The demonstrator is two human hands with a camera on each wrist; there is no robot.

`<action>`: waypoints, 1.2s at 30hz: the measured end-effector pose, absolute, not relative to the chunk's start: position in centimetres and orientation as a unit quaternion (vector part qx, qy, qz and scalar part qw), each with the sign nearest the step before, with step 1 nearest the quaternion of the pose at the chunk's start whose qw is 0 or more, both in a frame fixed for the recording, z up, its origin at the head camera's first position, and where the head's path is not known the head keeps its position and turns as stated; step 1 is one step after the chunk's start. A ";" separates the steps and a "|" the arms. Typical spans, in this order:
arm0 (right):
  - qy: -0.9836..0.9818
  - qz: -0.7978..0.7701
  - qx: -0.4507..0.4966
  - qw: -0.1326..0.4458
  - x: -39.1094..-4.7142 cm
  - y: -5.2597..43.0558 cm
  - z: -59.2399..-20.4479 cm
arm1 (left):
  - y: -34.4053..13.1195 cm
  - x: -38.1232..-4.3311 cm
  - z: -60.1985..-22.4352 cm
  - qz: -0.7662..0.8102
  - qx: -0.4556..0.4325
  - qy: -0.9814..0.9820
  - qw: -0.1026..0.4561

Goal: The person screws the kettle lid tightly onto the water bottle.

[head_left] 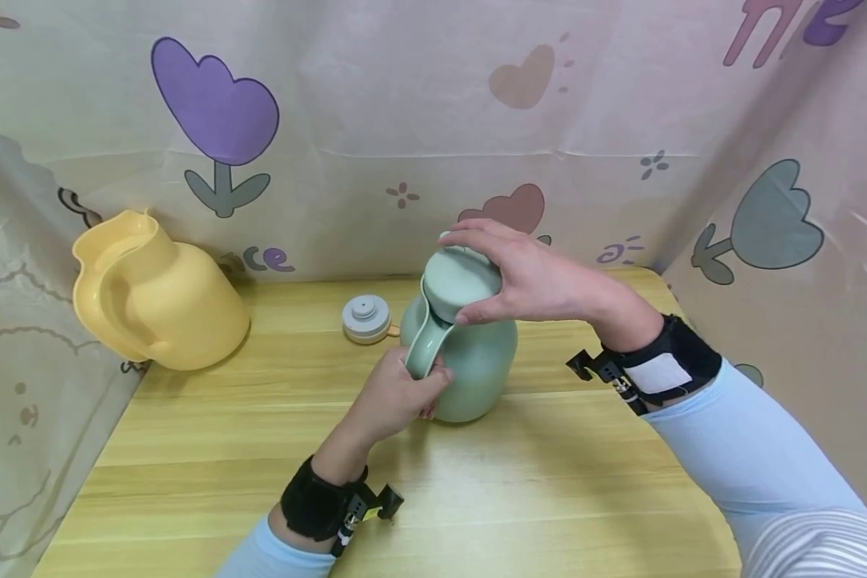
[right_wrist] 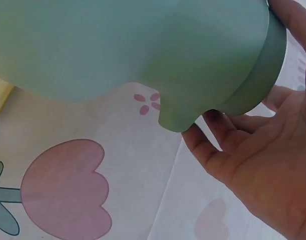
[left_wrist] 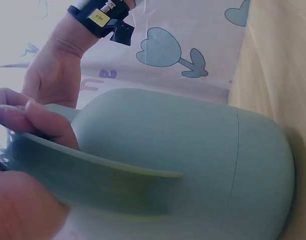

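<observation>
A pale green jug stands upright in the middle of the wooden table. My left hand grips its handle, fingers curled round it; in the left wrist view the handle and the jug's body fill the picture. My right hand lies over the round green lid on top, fingers and thumb curled round its rim. The right wrist view shows the lid's rim in my fingers and the jug's spout.
A yellow jug lies tilted against the curtain at the back left of the table. A small grey and tan stopper sits just left of the green jug. Patterned cloth walls close in the back and both sides.
</observation>
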State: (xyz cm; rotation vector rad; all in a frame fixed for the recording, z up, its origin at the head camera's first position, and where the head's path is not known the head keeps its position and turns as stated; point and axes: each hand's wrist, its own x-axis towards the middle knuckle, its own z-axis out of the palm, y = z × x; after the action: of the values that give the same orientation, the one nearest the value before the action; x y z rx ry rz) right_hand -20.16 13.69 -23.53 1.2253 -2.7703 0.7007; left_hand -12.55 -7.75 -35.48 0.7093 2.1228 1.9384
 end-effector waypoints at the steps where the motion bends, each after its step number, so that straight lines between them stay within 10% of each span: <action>1: -0.891 0.225 0.394 0.023 -20.1 13.7 -23.7 | -7.7 -12.5 -35.5 0.652 0.238 0.715 0.089; 36: -0.912 0.215 0.315 0.150 -18.2 14.6 -26.0 | -7.4 -12.2 -35.3 0.647 0.212 0.728 0.083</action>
State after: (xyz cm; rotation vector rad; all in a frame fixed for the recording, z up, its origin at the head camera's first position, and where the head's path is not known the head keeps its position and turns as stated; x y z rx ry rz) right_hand -18.23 14.57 -25.98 0.9047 -2.6202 0.6174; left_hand -12.16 -7.37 -35.33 0.6332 2.1734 1.9317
